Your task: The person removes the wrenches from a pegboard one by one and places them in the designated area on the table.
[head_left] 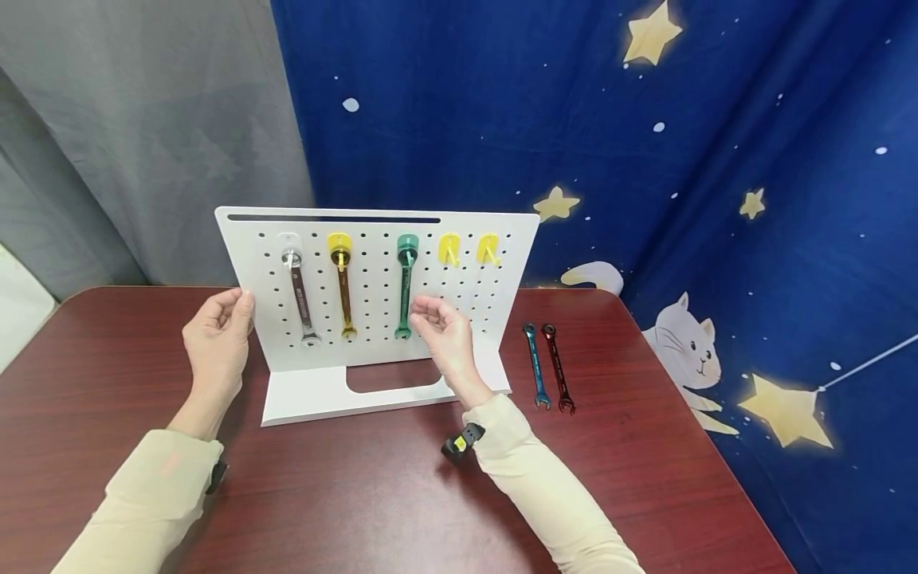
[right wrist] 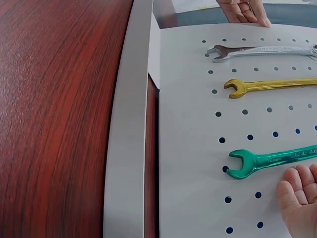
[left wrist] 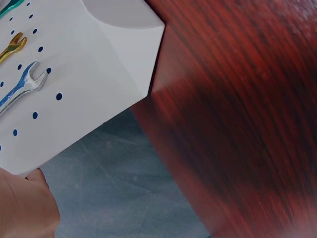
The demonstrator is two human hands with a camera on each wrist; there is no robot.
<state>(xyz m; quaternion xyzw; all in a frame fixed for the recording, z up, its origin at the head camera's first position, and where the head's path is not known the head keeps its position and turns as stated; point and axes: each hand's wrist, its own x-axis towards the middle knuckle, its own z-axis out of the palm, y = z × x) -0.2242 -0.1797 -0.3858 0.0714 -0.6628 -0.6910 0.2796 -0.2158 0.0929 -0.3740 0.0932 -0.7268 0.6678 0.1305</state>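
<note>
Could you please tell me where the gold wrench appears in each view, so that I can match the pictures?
Head: the gold wrench hangs left of centre, second from left on the white pegboard.
Left wrist: at the left edge, in the upper part; only its open end and a little handle show.
Right wrist: upper right, nearly level, running out at the right edge.
Shared landmark: the silver wrench, its neighbour in all three.
</note>
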